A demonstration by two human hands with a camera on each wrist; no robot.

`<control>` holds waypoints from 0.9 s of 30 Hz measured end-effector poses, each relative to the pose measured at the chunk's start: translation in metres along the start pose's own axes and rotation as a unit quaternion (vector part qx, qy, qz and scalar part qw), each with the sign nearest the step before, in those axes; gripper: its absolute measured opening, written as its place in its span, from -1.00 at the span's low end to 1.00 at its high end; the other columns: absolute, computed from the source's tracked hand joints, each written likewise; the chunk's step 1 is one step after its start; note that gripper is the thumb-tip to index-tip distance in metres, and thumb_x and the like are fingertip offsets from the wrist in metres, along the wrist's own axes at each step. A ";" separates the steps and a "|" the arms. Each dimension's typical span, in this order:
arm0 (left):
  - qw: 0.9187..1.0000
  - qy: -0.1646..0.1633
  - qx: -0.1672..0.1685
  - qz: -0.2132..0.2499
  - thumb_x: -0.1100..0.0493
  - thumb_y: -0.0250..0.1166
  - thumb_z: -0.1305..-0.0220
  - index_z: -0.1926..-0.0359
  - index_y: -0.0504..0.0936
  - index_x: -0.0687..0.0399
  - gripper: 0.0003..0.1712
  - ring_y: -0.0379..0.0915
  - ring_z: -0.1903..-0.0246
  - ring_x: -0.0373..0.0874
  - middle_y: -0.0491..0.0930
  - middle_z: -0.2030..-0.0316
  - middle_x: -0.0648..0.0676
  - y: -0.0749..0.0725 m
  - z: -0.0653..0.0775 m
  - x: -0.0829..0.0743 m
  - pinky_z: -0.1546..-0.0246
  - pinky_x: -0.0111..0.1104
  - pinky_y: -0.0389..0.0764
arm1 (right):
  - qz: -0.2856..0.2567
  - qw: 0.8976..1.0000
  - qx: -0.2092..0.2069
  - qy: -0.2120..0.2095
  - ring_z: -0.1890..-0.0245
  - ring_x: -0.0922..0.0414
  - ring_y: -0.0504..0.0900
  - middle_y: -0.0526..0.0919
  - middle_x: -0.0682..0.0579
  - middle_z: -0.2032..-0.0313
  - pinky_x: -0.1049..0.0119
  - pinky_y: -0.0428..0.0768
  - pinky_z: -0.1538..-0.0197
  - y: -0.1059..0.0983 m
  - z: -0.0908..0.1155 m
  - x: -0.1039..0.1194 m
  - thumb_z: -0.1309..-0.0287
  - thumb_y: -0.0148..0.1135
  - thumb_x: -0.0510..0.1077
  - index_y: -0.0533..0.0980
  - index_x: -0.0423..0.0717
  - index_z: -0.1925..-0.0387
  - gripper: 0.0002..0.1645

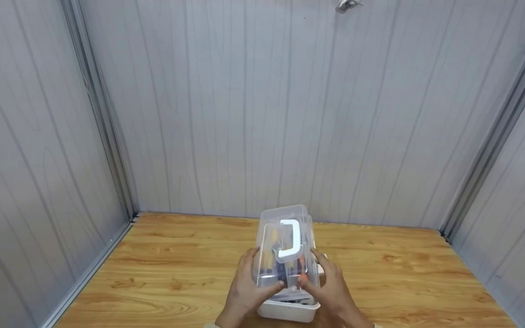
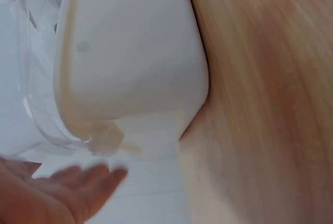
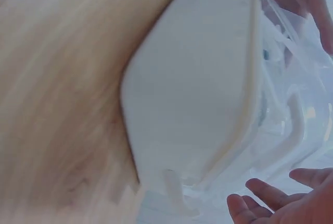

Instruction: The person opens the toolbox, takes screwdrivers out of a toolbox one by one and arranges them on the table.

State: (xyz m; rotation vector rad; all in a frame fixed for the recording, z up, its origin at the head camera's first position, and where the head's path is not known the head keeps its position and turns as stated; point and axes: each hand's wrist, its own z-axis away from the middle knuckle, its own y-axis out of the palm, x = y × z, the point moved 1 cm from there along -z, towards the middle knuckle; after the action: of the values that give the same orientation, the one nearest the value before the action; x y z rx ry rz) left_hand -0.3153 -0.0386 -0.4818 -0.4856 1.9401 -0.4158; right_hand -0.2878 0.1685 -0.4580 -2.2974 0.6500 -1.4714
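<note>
A clear plastic lid with a white carrying handle sits tilted over a white storage box on the table. Through the lid show orange, yellow and dark items, blurred by the plastic. My left hand grips the lid's left side, its thumb on top near the front. On the opposite side my right hand holds the lid in the same way. At the front, a gap between lid and box rim lets grey contents show. A white side latch hangs from the box in the right wrist view.
The box stands on a wood-grain table near its front edge. Pale panelled walls close off the back and both sides, with metal corner posts. A small metallic fitting is high on the back wall.
</note>
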 end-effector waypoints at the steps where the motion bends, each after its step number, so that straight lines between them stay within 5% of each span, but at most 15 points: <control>1: 0.999 0.017 -0.010 -0.026 -0.47 0.30 0.51 -0.22 0.16 -0.15 0.17 0.21 -0.12 0.08 0.18 -0.21 0.12 0.000 0.000 -0.003 -0.01 0.01 0.36 | -0.012 1.000 0.001 -0.008 -0.02 -0.04 0.37 0.42 -0.06 -0.04 0.06 0.47 0.04 0.000 -0.001 0.001 0.08 0.22 0.08 0.22 0.05 -0.20 -0.24; 4: 0.989 0.087 -0.034 -0.115 -0.50 0.28 0.57 -0.18 0.21 -0.16 0.17 0.19 -0.13 0.11 0.16 -0.22 0.14 0.000 0.001 -0.014 -0.01 0.06 0.33 | -0.034 0.999 0.003 -0.028 0.00 -0.04 0.39 0.44 -0.07 -0.01 0.18 0.54 0.15 -0.001 -0.004 0.005 0.00 0.15 -0.01 0.25 0.02 -0.18 -0.35; 9: 0.956 0.183 -0.032 -0.226 -0.54 0.24 0.67 -0.19 0.21 -0.19 0.22 0.20 -0.12 0.09 0.28 -0.15 0.06 0.004 -0.002 -0.037 -0.01 0.04 0.28 | -0.001 0.999 -0.011 -0.037 0.02 -0.04 0.38 0.43 -0.09 0.01 0.12 0.51 0.19 -0.003 -0.008 0.014 -0.02 0.11 0.04 0.28 0.04 -0.16 -0.38; 12: 0.945 0.194 -0.011 -0.263 -0.55 0.22 0.68 -0.21 0.19 -0.20 0.24 0.19 -0.13 0.11 0.31 -0.15 0.03 0.006 -0.005 -0.048 -0.01 0.05 0.29 | 0.016 0.999 -0.016 -0.033 0.02 -0.02 0.37 0.41 -0.09 0.01 0.10 0.46 0.16 -0.004 -0.010 0.018 -0.02 0.10 0.09 0.29 0.05 -0.15 -0.38; 18: 0.946 0.169 0.034 -0.276 -0.48 0.32 0.68 -0.20 0.21 -0.16 0.23 0.23 -0.10 0.21 0.35 -0.11 0.00 0.006 -0.011 -0.061 0.03 0.16 0.30 | 0.003 0.999 -0.010 -0.042 0.05 0.04 0.40 0.45 -0.03 0.01 0.24 0.42 0.19 -0.010 -0.016 0.016 -0.10 0.03 0.01 0.36 0.07 -0.10 -0.52; 27: 0.933 0.194 0.038 -0.301 -0.52 0.27 0.70 -0.16 0.27 0.00 0.26 0.33 0.00 0.29 0.43 -0.03 0.07 0.005 -0.017 -0.061 0.18 0.14 0.42 | -0.083 0.996 0.022 -0.016 0.00 0.00 0.44 0.52 0.02 0.03 0.10 0.46 0.05 -0.026 -0.028 -0.006 -0.24 -0.14 -0.03 0.44 0.13 0.00 -0.66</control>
State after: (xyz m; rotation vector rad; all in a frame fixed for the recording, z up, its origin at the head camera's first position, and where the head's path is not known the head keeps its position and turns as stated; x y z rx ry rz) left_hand -0.3091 -0.0020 -0.4303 -1.0152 2.1096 -1.0415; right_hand -0.3103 0.1924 -0.4379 -2.3862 0.4221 -1.5007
